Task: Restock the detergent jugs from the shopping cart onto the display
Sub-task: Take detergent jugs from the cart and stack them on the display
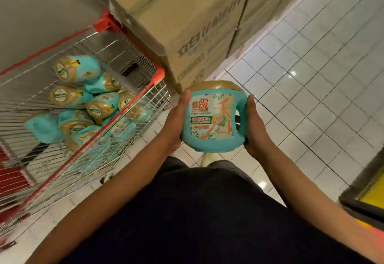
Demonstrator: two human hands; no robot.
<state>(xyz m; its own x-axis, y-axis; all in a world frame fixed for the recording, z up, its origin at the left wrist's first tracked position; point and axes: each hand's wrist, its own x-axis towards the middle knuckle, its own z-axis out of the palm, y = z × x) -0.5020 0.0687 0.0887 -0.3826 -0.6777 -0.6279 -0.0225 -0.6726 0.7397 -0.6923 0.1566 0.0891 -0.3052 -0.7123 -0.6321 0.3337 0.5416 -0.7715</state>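
Observation:
I hold a teal detergent jug [214, 118] with a gold cap and a Liby label in front of my body, above the tiled floor. My left hand [178, 118] grips its left side and my right hand [254, 126] grips the handle side, fingers wrapped behind it. To the left stands a wire shopping cart [133, 107] with red trim. Several more teal jugs [76, 99] with gold caps lie piled inside it.
Stacked brown cardboard boxes [187, 20] rise just beyond the cart and the held jug. White tiled floor [311, 76] spreads to the right. A dark-framed yellow fixture [369, 193] sits at the right edge. A grey wall runs behind the cart.

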